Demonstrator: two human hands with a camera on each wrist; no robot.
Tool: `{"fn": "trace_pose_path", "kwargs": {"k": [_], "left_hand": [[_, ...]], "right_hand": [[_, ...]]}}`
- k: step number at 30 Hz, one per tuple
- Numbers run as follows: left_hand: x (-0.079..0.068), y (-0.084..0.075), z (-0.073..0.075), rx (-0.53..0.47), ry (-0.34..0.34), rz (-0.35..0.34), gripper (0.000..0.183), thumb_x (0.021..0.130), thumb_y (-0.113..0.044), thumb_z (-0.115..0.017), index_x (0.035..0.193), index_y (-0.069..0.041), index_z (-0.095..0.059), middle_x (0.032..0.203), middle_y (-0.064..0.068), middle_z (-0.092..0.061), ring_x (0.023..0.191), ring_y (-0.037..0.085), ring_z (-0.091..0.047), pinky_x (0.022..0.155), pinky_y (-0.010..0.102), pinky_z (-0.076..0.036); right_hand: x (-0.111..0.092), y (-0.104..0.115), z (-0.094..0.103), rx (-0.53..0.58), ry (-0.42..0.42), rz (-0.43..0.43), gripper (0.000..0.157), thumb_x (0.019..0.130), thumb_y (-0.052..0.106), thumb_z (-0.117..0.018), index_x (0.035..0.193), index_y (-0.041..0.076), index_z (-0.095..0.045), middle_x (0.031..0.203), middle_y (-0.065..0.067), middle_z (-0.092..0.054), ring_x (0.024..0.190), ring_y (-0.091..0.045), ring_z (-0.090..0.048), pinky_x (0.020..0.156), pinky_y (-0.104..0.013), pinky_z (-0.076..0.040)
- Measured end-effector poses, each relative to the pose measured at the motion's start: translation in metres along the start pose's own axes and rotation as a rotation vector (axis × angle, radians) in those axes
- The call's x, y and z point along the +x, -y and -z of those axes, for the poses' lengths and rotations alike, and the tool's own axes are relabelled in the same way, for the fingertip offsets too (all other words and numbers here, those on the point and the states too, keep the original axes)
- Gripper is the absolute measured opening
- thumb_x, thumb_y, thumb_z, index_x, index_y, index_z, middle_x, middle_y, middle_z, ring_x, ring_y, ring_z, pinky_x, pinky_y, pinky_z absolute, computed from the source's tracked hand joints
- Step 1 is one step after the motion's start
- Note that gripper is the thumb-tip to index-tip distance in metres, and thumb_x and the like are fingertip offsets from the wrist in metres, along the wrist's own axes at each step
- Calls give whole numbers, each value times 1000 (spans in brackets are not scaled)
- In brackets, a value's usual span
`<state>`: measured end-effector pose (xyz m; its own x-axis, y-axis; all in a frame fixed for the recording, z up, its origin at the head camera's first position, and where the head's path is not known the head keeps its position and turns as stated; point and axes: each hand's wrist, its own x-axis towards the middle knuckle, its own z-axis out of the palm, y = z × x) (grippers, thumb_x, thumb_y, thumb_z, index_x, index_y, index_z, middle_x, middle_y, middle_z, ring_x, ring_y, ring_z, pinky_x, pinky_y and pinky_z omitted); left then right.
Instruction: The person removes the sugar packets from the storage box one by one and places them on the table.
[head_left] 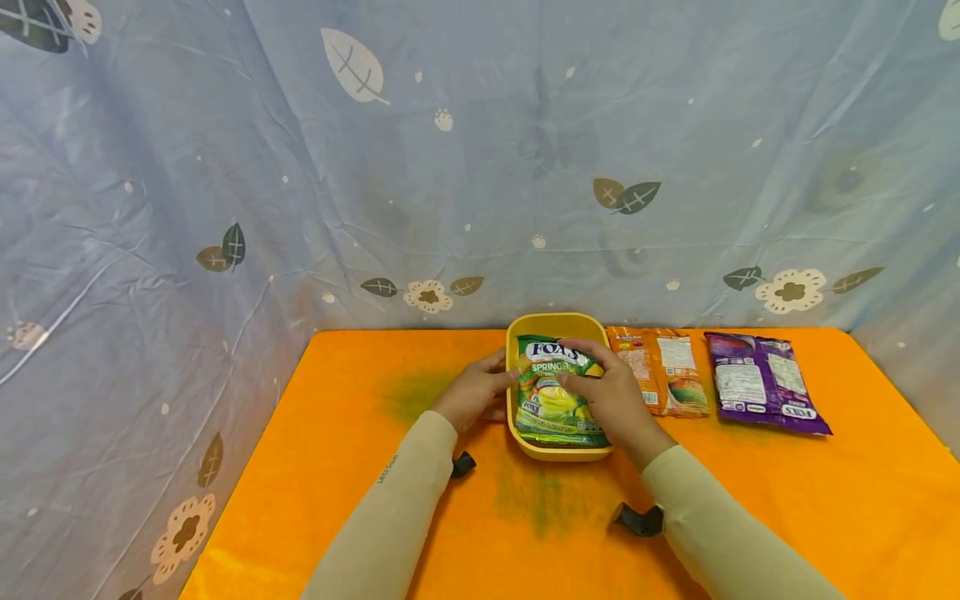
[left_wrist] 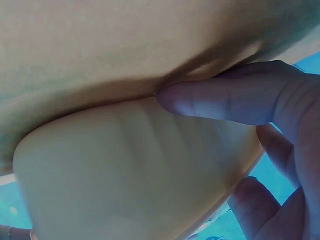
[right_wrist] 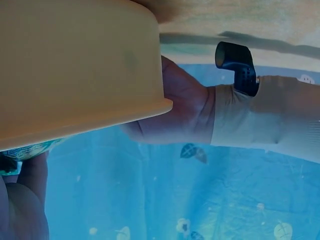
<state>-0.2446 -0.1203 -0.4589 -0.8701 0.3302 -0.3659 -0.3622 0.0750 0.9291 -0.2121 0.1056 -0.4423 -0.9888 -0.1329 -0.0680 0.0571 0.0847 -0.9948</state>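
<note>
A yellow plastic tub (head_left: 555,455) stands on the orange cloth. My left hand (head_left: 474,392) touches its left side; in the left wrist view one finger (left_wrist: 215,100) lies along the outer wall by the base, with other fingertips near the rim. A green Fox's Spring Tea candy bag (head_left: 551,400) lies in the tub, printed face up. My right hand (head_left: 618,400) reaches over the tub's right rim and holds the bag by its right part, thumb and a finger on its front. The hand's remaining fingers are hidden.
Right of the tub lies an orange candy bag (head_left: 678,375), and beyond it a purple Fox's bag (head_left: 765,383), both flat on the table. A patterned grey-blue curtain (head_left: 510,167) hangs behind. Black wrist mounts (head_left: 637,520) stick out under the sleeves.
</note>
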Motion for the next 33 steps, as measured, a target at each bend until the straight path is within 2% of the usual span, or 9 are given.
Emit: {"fn": "trace_pose_path", "kwargs": {"k": [7, 13, 21, 28, 33], "left_hand": [[-1, 0, 0, -23, 5, -10, 56, 94, -31, -62, 145, -40, -40, 118, 3, -61, 96, 25, -65, 73, 45, -56], [0, -1, 0, -27, -11, -2, 57, 93, -30, -63, 145, -38, -40, 123, 0, -58, 96, 26, -64, 74, 45, -55], [-1, 0, 0, -34, -4, 0, 60, 92, -30, -65, 146, -37, -39, 124, 0, -57, 98, 25, -64, 74, 45, -55], [-1, 1, 0, -34, -4, -2, 56, 95, -26, -61, 146, -38, -39, 121, 1, -60, 97, 24, -65, 74, 46, -55], [-1, 1, 1, -32, -4, -8, 56, 94, -28, -63, 144, -39, -41, 122, 1, -59, 98, 23, -65, 74, 46, -55]], "right_hand": [[-1, 8, 3, -22, -17, 28, 48, 88, 25, -71, 133, 34, -55, 136, -1, -42, 86, -33, -62, 69, -41, -55], [-1, 16, 5, 42, 9, 37, 49, 89, 25, -71, 134, 33, -54, 126, -8, -51, 85, -35, -63, 70, -43, -56], [-5, 20, 10, 51, 11, 42, 50, 88, 23, -72, 134, 30, -54, 126, -9, -50, 82, -34, -64, 68, -42, -56], [-13, 24, 26, 51, 38, 75, 52, 91, 23, -68, 139, 25, -50, 143, -1, -34, 71, -32, -63, 64, -41, -56], [-19, 30, 43, 50, -4, 43, 54, 90, 27, -69, 140, 26, -49, 128, -15, -47, 73, -31, -66, 65, -40, -57]]}}
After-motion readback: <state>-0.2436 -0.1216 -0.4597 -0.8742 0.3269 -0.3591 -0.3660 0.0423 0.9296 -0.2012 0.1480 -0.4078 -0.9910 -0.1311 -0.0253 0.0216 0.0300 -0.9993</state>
